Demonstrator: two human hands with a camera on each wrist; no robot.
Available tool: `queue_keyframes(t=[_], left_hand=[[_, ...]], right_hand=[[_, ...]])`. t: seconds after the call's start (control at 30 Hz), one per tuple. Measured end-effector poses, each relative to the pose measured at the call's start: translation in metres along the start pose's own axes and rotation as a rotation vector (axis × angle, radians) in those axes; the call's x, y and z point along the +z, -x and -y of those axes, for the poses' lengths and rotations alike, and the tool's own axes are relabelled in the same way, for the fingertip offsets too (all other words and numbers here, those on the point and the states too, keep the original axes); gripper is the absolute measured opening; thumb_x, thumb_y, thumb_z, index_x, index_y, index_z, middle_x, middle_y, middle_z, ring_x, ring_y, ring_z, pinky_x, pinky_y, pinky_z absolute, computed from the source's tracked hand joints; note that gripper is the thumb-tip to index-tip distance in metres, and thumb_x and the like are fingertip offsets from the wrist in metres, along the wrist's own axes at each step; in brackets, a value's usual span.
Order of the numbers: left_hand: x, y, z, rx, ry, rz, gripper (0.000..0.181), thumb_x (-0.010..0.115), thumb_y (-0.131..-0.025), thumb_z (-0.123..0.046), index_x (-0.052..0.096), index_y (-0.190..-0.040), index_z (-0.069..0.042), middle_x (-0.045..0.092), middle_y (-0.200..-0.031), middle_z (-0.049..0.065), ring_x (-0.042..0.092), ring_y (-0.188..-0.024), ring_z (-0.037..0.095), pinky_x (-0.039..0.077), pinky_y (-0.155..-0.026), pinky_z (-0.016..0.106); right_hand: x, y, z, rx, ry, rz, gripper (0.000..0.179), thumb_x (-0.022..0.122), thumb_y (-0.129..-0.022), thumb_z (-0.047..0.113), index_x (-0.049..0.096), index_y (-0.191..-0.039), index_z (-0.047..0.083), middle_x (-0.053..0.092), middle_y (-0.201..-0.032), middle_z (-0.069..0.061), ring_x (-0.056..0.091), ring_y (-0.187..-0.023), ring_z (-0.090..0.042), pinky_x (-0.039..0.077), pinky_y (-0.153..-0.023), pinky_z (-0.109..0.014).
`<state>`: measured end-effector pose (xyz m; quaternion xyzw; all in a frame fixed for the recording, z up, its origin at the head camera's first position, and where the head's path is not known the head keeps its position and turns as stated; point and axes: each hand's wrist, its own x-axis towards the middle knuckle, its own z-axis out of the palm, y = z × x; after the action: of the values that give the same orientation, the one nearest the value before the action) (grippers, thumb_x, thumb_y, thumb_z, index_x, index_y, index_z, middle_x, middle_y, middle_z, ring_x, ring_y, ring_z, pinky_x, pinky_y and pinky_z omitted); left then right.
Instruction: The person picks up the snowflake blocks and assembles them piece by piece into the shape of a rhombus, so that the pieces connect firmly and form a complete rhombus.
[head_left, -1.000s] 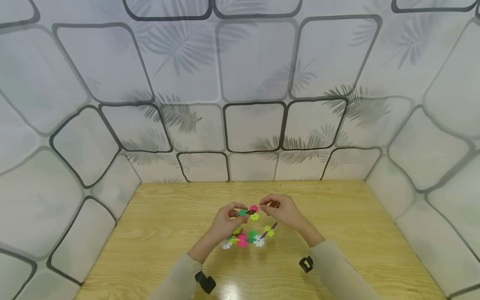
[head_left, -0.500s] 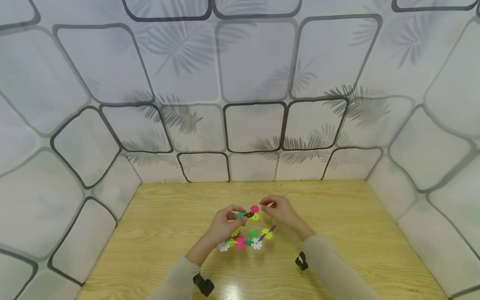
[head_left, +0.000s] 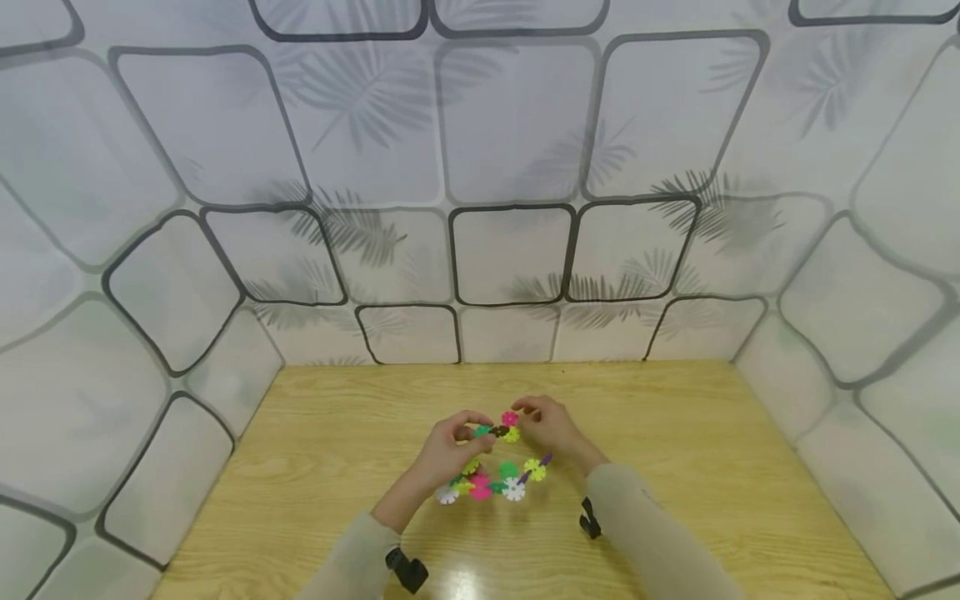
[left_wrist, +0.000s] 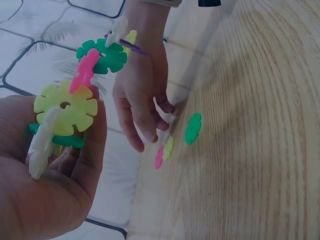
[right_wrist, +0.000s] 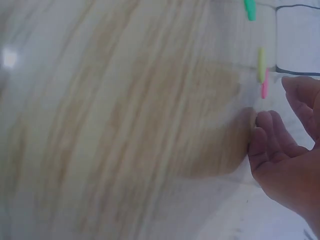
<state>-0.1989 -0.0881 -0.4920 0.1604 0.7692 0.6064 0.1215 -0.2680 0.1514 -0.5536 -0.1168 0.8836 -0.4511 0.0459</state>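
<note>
In the head view my left hand (head_left: 447,454) holds a chain of interlocking flower-shaped plastic discs (head_left: 480,487) above the table. White, yellow, green, pink and purple discs show in it, with a dark brown one at the fingertips. The left wrist view shows a yellow disc (left_wrist: 66,107) and a white disc (left_wrist: 42,142) within the curl of that hand. My right hand (head_left: 553,429) hovers low, its fingers loosely bent and nothing visible between them. Close by its fingertips lie a loose pink disc (head_left: 510,418) and a loose yellow disc (head_left: 512,435).
A loose green disc (left_wrist: 193,128) rests on the wooden table (head_left: 360,400), nearer to me than the pink and yellow ones. Pale patterned walls (head_left: 510,258) enclose the table at the back and both sides. Each wrist bears a black strap-on device (head_left: 407,570).
My right hand has moved slightly left and toward me, closer to the loose pink and yellow discs. The left hand and its chain dipped a little toward me, then stayed put.
</note>
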Motion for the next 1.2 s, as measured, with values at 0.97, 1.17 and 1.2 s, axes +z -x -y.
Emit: queue_keyframes(t=[0.97, 1.17, 1.2], left_hand=[[-0.005, 0.001, -0.001, -0.008, -0.001, 0.017, 0.033, 0.068, -0.105, -0.021, 0.065, -0.13, -0.001, 0.074, -0.104, 0.03, 0.06, -0.066, 0.01, 0.043, -0.054, 0.02], [-0.005, 0.0, 0.002, -0.015, 0.0, 0.011, 0.031, 0.069, -0.104, -0.022, 0.066, -0.129, -0.003, 0.074, -0.105, 0.03, 0.06, -0.068, 0.01, 0.041, -0.054, 0.02], [-0.005, 0.0, 0.002, -0.016, 0.002, 0.01, 0.031, 0.069, -0.104, -0.022, 0.066, -0.129, -0.004, 0.074, -0.105, 0.03, 0.06, -0.068, 0.01, 0.041, -0.054, 0.02]], right_hand=[[0.006, -0.014, -0.005, -0.079, 0.258, 0.046, 0.038, 0.07, -0.097, 0.012, 0.073, -0.134, 0.008, 0.052, -0.085, -0.003, 0.043, -0.074, -0.016, 0.038, -0.065, -0.026], [0.007, -0.016, -0.002, -0.043, 0.258, 0.047, 0.033, 0.075, -0.096, 0.018, 0.076, -0.128, 0.009, 0.051, -0.084, -0.001, 0.042, -0.074, -0.015, 0.036, -0.065, -0.026], [0.007, -0.016, -0.002, -0.039, 0.253, 0.041, 0.031, 0.076, -0.096, 0.018, 0.076, -0.126, 0.009, 0.051, -0.084, -0.002, 0.043, -0.075, -0.015, 0.036, -0.065, -0.026]])
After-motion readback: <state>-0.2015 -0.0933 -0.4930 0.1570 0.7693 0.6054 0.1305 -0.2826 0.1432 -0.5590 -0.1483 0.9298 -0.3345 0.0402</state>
